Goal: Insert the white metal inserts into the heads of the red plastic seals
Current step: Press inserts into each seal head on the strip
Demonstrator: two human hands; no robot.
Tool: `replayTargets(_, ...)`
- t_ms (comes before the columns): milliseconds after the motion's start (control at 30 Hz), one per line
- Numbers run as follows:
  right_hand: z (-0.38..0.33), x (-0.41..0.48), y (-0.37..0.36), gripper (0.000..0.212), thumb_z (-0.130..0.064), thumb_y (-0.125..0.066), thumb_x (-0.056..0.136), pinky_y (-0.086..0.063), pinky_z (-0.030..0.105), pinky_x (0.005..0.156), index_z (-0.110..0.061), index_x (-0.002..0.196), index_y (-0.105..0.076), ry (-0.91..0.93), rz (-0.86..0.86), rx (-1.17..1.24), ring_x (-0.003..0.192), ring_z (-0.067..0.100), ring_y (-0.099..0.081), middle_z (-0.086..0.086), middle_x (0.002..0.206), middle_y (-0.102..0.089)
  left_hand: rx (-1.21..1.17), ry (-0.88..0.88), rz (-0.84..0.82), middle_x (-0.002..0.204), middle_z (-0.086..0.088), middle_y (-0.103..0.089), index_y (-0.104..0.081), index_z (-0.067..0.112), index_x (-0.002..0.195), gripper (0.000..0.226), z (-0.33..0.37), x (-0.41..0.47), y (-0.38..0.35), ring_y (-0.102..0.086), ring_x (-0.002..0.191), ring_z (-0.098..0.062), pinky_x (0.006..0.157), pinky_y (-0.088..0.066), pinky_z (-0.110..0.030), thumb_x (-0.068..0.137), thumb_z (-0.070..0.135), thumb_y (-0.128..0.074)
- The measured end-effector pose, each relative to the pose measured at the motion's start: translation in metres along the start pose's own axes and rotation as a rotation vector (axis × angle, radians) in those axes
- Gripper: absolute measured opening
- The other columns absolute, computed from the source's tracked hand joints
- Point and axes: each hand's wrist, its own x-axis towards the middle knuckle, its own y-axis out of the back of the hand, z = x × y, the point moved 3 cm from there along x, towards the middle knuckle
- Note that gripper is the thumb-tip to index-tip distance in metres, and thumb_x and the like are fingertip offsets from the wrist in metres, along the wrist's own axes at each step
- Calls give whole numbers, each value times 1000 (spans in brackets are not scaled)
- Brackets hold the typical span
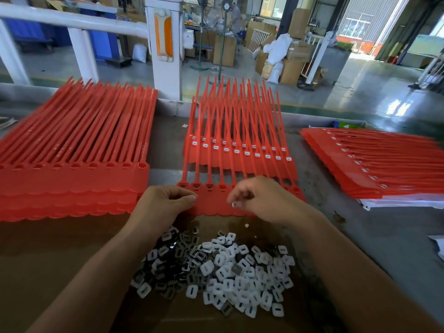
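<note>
Assembly bench: a person's left hand [165, 200] pinches the near-left edge of a red seal strip [213, 204] at the centre of the table. Thumb and forefinger are closed on its flat tag. The right hand [260, 198], fingers curled, pinches a small pale insert [234, 205] just above the same strip.

The strip's long tails run straight away from the person toward the far table edge. Its heads form a row across the near end, and scalloped tags lie nearest the person. The four heads visible left of the right hand show dark openings.

Just behind lie filled strips [240, 153], with a white square in each head. A left stack [72, 164] with empty heads points the same way. A right stack [360, 164], filled, has its tails fanning rightward.

The loose pile [228, 272] of white and grey inserts sits on cardboard [48, 260] between the forearms, touching neither stack. Bare table [372, 236] lies to its right.
</note>
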Motion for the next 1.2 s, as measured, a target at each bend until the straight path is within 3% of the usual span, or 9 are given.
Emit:
replayTargets(200, 10, 32, 4, 18, -6, -59, 87, -39, 3, 62, -20, 90, -70, -64, 255, 134, 77, -3, -55, -12, 82, -64, -9, 8, -14, 71, 4, -72, -73, 19, 73, 14, 1, -2, 1, -68, 67, -8, 64, -47, -21, 84, 18, -63)
replayTargets(400, 7, 47, -3, 17, -5, -61, 86, -40, 5, 67, -13, 99, -70, -59, 281, 145, 82, 2, -56, 1, 99, -68, -2, 0, -20, 70, 6, -71, -72, 20, 73, 15, 2, -3, 0, -67, 65, -6, 62, -45, -18, 84, 19, -62)
replayTargets(567, 9, 51, -5, 16, -6, -62, 84, -44, 21, 81, -16, 94, -70, -120, 261, 115, 97, 12, -59, 3, 102, -68, 1, 4, -15, 72, 6, -72, -73, 21, 72, 15, 1, -2, 1, -67, 74, -9, 71, -49, -24, 84, 20, -63)
replayTargets(767, 10, 55, -8, 18, -9, -65, 82, -46, 26, 90, -19, 95, -72, -161, 225, 57, 105, 16, -59, 3, 108, -68, -14, 19, -16, 74, 3, -72, -73, 20, 75, 12, 2, -2, 1, -68, 76, -14, 73, -51, -27, 83, 19, -64)
replayTargets(867, 11, 54, -7, 16, -8, -67, 81, -45, 21, 83, -19, 91, -71, -161, 287, 84, 103, 15, -60, 3, 106, -68, 4, 17, -25, 74, 2, -72, -72, 20, 78, 9, 1, -2, 0, -69, 72, -12, 63, -51, -21, 82, 15, -65)
replayTargets(967, 9, 51, -8, 15, -9, -65, 83, -43, 18, 80, -17, 92, -72, -117, 319, 28, 100, 13, -61, 2, 104, -69, -59, 42, -30, 74, -4, -72, -72, 15, 80, 7, 1, -2, 1, -69, 65, -15, 51, -50, -16, 81, 11, -66)
replayTargets(1100, 5, 40, -13, 21, -7, -58, 88, -39, 15, 81, -13, 102, -71, 50, 360, -171, 100, 13, -58, 2, 107, -66, -153, 75, -26, 73, -9, -71, -72, 11, 79, 8, 2, -2, 3, -69, 62, -17, 49, -51, -18, 81, 9, -64)
replayTargets(1200, 9, 33, -20, 34, 2, -50, 89, -42, 24, 85, -13, 115, -65, 125, 336, -303, 101, 17, -51, 2, 108, -56, -155, 72, -24, 72, -6, -71, -72, 12, 77, 9, 3, -2, 3, -68, 61, -14, 48, -50, -17, 81, 10, -64)
